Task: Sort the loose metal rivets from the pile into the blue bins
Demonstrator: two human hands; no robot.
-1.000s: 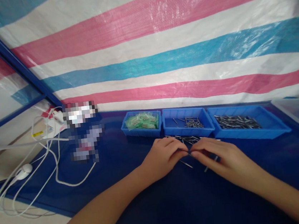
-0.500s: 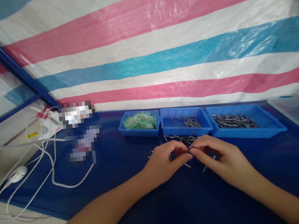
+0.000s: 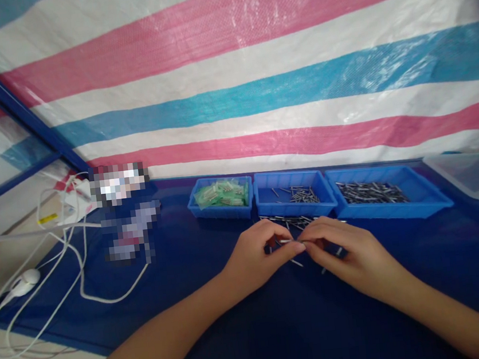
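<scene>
Pinching one slim silvery metal rod (image 3: 286,241) between left hand (image 3: 254,254) and right hand (image 3: 350,243) fingertips, person works in front of middle blue rectangular plastic bin (image 3: 279,205); bin part-filled, loose dark metal rods (image 3: 285,220) before it, seemingly midway.

White glare on striped sheet (image 3: 231,108), dim tabletop (image 3: 316,320), dark upper-right corner.

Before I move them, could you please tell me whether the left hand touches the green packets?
Apart: the head view shows bin wall and tabletop between the left hand and green packets.
</scene>
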